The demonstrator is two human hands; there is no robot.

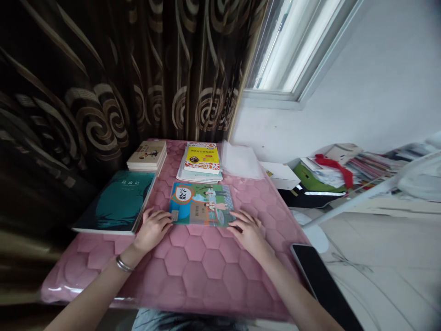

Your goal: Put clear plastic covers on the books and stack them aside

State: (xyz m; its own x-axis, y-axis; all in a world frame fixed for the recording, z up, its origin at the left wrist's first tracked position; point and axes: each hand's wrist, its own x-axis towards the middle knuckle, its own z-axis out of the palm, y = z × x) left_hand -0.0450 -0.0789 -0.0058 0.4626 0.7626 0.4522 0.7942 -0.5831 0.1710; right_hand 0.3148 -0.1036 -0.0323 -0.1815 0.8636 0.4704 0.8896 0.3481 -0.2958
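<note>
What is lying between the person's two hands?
In the head view, a blue illustrated book lies between the left hand and the right hand, on the pink tablecloth.

One maths textbook point(198, 202) has one teal book point(117, 200) at nine o'clock. Two book stacks point(147, 154) point(202, 158) lie at ten and twelve.

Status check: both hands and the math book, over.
Left hand at math book, near left corner; right hand at near right corner. Math book flat, cover up. Nothing on top; teal book close beside left hand.
</note>
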